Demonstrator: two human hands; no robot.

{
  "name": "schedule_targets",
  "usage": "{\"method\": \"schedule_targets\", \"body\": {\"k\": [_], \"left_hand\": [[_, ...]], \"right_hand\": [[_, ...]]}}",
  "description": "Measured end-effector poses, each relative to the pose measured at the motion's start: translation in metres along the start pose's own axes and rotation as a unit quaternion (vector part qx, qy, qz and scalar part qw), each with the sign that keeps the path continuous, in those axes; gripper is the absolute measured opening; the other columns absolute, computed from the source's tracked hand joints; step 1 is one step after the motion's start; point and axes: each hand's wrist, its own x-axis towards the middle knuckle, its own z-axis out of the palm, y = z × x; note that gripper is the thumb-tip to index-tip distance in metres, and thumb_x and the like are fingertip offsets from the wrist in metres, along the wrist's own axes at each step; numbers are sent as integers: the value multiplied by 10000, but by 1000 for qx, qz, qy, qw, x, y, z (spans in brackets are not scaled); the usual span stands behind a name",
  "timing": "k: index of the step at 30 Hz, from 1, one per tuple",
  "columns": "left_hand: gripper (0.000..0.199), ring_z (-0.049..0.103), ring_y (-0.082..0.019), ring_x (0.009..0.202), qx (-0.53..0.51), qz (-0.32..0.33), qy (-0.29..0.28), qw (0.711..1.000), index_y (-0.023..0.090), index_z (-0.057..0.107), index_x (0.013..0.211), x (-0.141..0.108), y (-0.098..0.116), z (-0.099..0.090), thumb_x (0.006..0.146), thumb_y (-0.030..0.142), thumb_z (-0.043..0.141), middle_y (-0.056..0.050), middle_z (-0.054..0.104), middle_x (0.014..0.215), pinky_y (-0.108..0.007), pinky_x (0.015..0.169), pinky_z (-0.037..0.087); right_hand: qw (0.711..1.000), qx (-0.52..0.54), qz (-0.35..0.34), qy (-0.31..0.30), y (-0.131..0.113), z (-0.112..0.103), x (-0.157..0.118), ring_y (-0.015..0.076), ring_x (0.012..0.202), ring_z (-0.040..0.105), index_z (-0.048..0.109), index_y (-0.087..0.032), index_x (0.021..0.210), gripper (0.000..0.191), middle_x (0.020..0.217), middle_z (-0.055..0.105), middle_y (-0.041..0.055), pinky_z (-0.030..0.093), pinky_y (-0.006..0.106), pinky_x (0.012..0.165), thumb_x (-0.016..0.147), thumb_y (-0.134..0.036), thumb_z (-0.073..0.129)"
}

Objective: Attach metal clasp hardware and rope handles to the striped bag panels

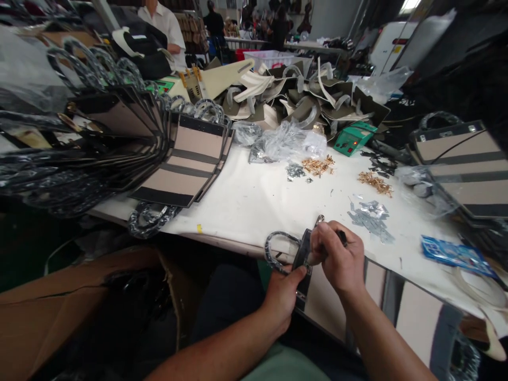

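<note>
A bag panel [323, 301] with beige lining, dark cross bands and a plastic-wrapped handle [270, 254] lies across my lap and the table's front edge. My left hand [280, 299] grips its black top edge, thumb on the front face near small metal fittings. Directly above that edge, my right hand [337, 251] is closed around a dark-handled tool [342, 238]; the tool's working end is hidden by my fingers. A small shiny metal piece [319, 219] shows at the far end of the black edge, just beyond my right fingers.
Stacked bag panels [190, 159] fill the left, and another panel [468, 169] lies right. Brass-coloured fasteners [317, 165], grey metal plates [371, 219], a green control box [354, 138] and a blue packet [456, 254] lie on the white table [246, 196]. A cardboard box [151, 275] stands below left.
</note>
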Motion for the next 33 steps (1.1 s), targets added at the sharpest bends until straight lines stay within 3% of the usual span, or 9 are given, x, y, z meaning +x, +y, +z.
{"method": "schedule_targets", "body": {"k": [6, 11, 14, 18, 21, 23, 26, 31, 33], "left_hand": [[425, 696, -350, 1039, 6, 35, 8, 999, 147, 783, 1014, 0, -2, -3, 687, 401, 881, -133, 781, 1008, -402, 904, 511], [402, 659, -334, 1128, 6, 80, -2, 997, 137, 769, 1074, 1, -1, -1, 763, 383, 839, -136, 758, 1139, -354, 918, 501], [377, 672, -331, 1106, -4, 57, -18, 998, 132, 776, 1051, 1, -1, -1, 777, 387, 824, -130, 769, 1084, -365, 932, 499], [363, 697, -305, 1007, 0, 38, -26, 999, 124, 787, 1011, 1, -2, -4, 771, 395, 810, -127, 772, 1051, -366, 888, 503], [360, 697, -272, 838, 8, -1, -14, 1000, 121, 786, 885, 0, 0, -4, 713, 432, 842, -118, 773, 914, -352, 772, 505], [369, 687, -260, 776, 12, -18, -11, 1000, 125, 783, 855, -1, 2, -2, 683, 444, 858, -96, 754, 796, -350, 748, 504], [400, 697, -277, 824, 12, -9, -11, 1000, 140, 792, 915, -2, 5, 0, 664, 441, 875, -87, 756, 794, -361, 784, 516], [374, 698, -272, 817, 32, 8, 0, 999, 123, 792, 871, 0, 4, -2, 705, 452, 856, -117, 773, 877, -361, 794, 514], [378, 697, -268, 799, 28, -1, -11, 1000, 120, 792, 884, 0, 2, -2, 716, 453, 851, -114, 770, 854, -365, 797, 516]], "right_hand": [[977, -156, -50, -135, -9, 25, 1, 107, 511, 383, 479, -199, 581, 466, 526, 419, -45, 304, 256, 495, 942, -463, 610], [956, -197, -62, -210, -7, 31, 3, 96, 511, 370, 458, -196, 582, 460, 535, 417, -50, 284, 258, 500, 971, -411, 576], [966, -170, -70, -180, 2, 16, 0, 107, 526, 379, 478, -198, 590, 449, 549, 434, -43, 301, 267, 515, 972, -399, 598], [997, 0, -40, -71, 9, -7, -8, 130, 523, 443, 506, -209, 631, 403, 585, 495, -23, 341, 281, 506, 988, -368, 608], [992, 122, -32, 5, -6, -12, -15, 141, 500, 462, 532, -214, 649, 357, 578, 494, -18, 355, 284, 473, 980, -313, 620], [985, 148, -85, 32, -20, -9, -18, 147, 499, 478, 579, -209, 659, 315, 583, 512, -10, 386, 298, 481, 959, -280, 645], [979, 118, -161, 34, -24, -4, -21, 165, 525, 508, 624, -208, 676, 294, 591, 534, 2, 424, 329, 516, 948, -312, 669], [996, 54, -71, 8, 5, -7, -17, 140, 530, 469, 555, -206, 668, 332, 580, 528, -11, 367, 292, 512, 977, -290, 646], [993, 87, -82, 14, 5, -8, -14, 144, 534, 490, 567, -208, 684, 302, 588, 535, -12, 383, 293, 514, 967, -273, 653]]}}
